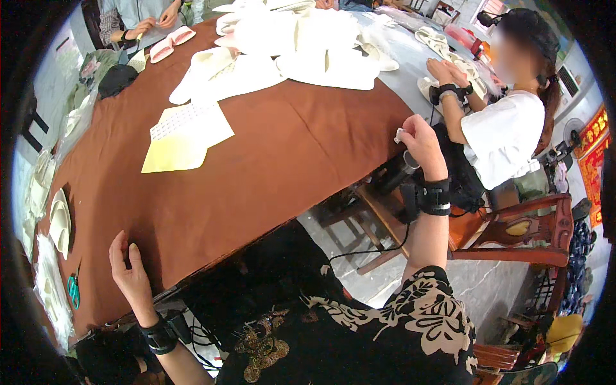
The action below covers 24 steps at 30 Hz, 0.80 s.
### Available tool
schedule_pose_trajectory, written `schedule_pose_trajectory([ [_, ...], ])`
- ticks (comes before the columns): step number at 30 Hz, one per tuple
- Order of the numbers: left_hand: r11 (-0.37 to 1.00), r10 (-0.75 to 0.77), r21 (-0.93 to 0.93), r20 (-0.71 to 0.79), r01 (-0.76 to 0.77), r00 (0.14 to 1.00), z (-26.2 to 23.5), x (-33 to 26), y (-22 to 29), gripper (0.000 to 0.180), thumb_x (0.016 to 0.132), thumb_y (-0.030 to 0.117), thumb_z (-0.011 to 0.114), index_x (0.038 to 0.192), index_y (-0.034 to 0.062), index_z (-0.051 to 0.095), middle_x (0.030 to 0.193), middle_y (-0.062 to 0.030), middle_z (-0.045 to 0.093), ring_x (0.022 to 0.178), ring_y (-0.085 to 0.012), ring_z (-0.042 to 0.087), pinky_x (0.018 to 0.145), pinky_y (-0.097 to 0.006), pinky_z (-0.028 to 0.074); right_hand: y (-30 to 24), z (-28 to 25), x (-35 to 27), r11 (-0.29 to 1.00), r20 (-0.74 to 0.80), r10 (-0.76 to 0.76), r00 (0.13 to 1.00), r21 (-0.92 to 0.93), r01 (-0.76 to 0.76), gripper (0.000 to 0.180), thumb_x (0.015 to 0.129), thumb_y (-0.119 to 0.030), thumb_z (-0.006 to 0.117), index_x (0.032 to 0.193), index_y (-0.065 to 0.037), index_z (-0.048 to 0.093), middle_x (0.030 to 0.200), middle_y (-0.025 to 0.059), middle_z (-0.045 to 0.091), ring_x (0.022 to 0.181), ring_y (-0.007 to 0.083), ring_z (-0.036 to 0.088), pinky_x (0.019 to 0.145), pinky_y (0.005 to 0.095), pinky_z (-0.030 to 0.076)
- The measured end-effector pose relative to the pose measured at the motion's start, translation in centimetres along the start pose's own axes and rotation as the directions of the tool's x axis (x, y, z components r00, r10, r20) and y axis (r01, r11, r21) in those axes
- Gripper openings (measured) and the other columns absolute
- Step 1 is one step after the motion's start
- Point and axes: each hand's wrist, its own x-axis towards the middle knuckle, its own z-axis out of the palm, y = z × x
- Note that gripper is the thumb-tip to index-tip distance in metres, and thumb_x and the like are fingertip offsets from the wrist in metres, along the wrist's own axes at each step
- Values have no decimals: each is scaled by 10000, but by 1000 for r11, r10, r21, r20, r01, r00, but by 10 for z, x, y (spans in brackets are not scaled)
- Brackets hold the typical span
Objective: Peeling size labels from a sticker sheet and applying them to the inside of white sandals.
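Observation:
My left hand (130, 271) hovers by the near left edge of the brown-covered table, fingers stretched out and holding nothing. Beyond the table's right edge my right hand (425, 149) is closed, pinching a small white crumpled scrap (399, 135); whether it is paper or plastic I cannot make out. Black bands sit on both my wrists. Between the hands and farther off lie a white sheet of small stickers (186, 122) and a yellow sheet (172, 155), overlapping. Behind them rises a heap of cream-white slippers (327, 67).
Teal-handled scissors (74, 290), a lone white slipper (59, 224) and plastic-wrapped slippers (51, 292) lie along the left edge. A co-worker in white (507, 131) sits at the right. Another person's hands (154, 22) work near pink slippers (172, 43). A wooden chair (513, 234) stands close by.

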Motion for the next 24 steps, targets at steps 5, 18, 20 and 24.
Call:
schedule_pose_trajectory([
  [5, 1000, -5, 12, -9, 5, 1000, 0, 0, -1, 299, 941, 53, 538, 1230, -20, 561, 1185, -129, 606, 1093, -221, 574, 950, -329, 442, 12, 12, -6, 994, -121, -105, 987, 2, 106, 140, 797, -78, 640, 882, -3, 559, 838, 161, 585, 812, 332, 578, 719, 394, 469],
  [18, 999, -24, -23, -6, 24, 1000, 0, 0, -7, 304, 939, 61, 548, 1232, -23, 563, 1207, -138, 599, 1111, -234, 582, 957, -338, 449, 17, 11, -37, 994, -197, -56, 979, 83, 74, 89, 822, -22, 632, 874, -7, 561, 787, 119, 561, 703, 243, 557, 658, 320, 462],
  [20, 999, -28, -44, 2, 28, 1000, 1, 1, -10, 304, 939, 61, 548, 1231, -23, 564, 1207, -138, 598, 1110, -235, 582, 957, -339, 451, 21, 4, -39, 989, -181, -11, 984, 146, 38, 96, 819, -22, 637, 876, -5, 562, 776, 107, 554, 691, 223, 546, 652, 310, 460],
  [24, 999, -31, -43, 17, 32, 999, 2, 0, -13, 302, 937, 51, 545, 1229, -24, 565, 1201, -135, 598, 1103, -231, 583, 955, -337, 451, 10, 4, -27, 982, -129, -39, 991, 179, 62, 166, 805, -24, 649, 943, 2, 561, 754, 84, 539, 674, 189, 524, 642, 295, 455],
])
